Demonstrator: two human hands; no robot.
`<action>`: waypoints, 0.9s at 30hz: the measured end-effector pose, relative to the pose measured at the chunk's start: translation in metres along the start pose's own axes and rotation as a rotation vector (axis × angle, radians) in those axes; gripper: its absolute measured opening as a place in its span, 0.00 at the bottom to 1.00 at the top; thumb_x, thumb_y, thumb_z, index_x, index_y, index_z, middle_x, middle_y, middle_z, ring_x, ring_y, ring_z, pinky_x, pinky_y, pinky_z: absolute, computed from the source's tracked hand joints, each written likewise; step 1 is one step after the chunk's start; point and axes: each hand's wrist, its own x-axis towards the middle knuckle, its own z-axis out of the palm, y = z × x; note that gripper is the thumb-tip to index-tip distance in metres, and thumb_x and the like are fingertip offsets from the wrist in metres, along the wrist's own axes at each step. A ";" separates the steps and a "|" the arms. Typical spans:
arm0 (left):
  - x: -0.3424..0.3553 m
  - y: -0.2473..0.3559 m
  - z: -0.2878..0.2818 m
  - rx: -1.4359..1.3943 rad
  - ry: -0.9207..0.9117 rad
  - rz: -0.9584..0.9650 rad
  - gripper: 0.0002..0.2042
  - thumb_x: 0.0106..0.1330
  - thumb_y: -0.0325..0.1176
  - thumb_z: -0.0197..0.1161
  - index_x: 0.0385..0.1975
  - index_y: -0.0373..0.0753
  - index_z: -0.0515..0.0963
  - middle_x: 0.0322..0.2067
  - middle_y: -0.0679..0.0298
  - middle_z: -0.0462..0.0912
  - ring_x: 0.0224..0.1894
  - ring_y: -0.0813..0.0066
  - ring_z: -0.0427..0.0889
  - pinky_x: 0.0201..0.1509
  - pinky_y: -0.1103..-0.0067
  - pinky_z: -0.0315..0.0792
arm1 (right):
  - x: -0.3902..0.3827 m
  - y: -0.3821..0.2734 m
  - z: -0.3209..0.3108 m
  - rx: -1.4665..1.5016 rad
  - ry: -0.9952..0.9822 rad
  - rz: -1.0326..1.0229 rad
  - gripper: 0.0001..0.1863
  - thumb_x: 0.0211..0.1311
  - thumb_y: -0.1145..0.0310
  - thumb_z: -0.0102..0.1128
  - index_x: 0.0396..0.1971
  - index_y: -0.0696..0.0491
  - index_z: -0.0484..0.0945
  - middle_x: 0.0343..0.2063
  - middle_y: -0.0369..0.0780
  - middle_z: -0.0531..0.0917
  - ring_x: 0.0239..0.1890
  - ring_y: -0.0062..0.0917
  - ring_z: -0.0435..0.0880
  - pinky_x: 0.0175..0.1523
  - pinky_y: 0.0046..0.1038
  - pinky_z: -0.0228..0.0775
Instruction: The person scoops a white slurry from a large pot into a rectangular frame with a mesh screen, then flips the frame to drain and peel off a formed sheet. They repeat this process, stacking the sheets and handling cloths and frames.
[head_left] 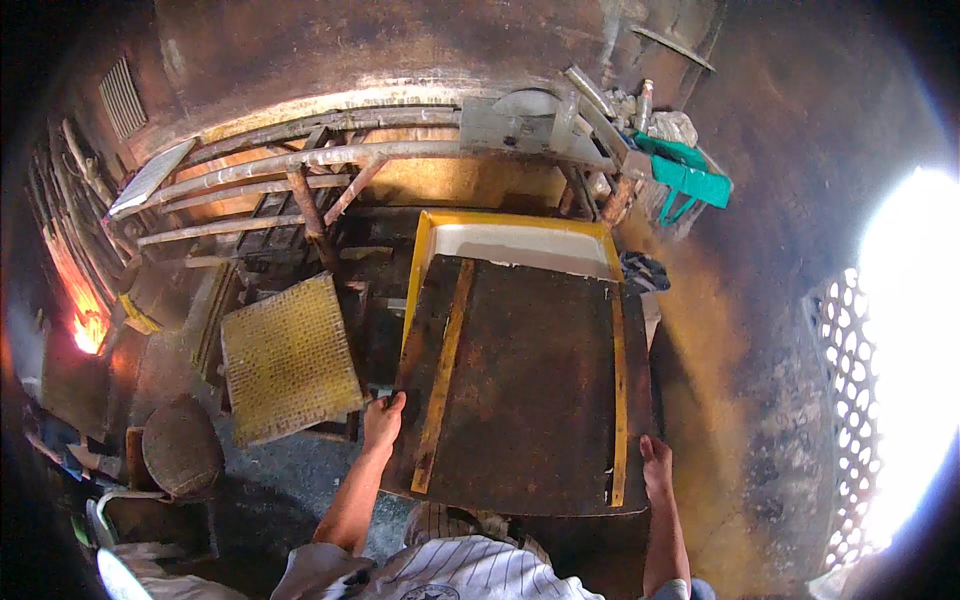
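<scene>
A large dark board (pixel 533 390) with two yellow-painted wooden battens spans the space in front of me, its near edge above my lap. My left hand (pixel 383 424) grips its left edge and my right hand (pixel 655 462) grips its right edge, both closed on it. Behind the board's far end is a yellow-framed shallow tray (pixel 520 239) with a pale surface inside, partly hidden by the board. To the left of my left hand a yellow woven square mat (pixel 288 355) lies tilted on a dark wooden support.
A pole rack (pixel 253 185) runs along the back wall, with a green bag (pixel 682 175) at its right end. At left are sticks (pixel 75 220), glowing orange low down, and a round stool (pixel 180 447). A bright perforated wall opening (pixel 848 400) is at right.
</scene>
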 end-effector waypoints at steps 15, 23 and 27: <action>0.132 0.067 0.091 0.197 0.056 -0.225 0.16 0.62 0.43 0.61 0.32 0.32 0.78 0.20 0.58 0.76 0.28 0.65 0.76 0.34 0.69 0.68 | 0.240 -0.031 0.042 -0.318 -0.095 0.097 0.19 0.64 0.55 0.55 0.26 0.57 0.74 0.22 0.36 0.71 0.28 0.22 0.67 0.32 0.29 0.60; 0.151 0.108 0.134 0.728 0.133 0.362 0.27 0.60 0.41 0.60 0.58 0.37 0.66 0.62 0.51 0.61 0.63 0.48 0.60 0.63 0.65 0.60 | 0.304 -0.090 0.092 -0.576 -0.002 -0.590 0.26 0.54 0.65 0.59 0.54 0.56 0.70 0.54 0.48 0.72 0.54 0.43 0.72 0.59 0.39 0.64; 0.153 0.090 0.191 0.949 0.052 0.417 0.33 0.63 0.42 0.56 0.66 0.37 0.53 0.66 0.52 0.54 0.69 0.48 0.48 0.71 0.61 0.46 | 0.317 -0.052 0.151 -0.909 -0.042 -0.488 0.34 0.56 0.64 0.56 0.63 0.56 0.59 0.67 0.47 0.55 0.71 0.44 0.46 0.68 0.53 0.42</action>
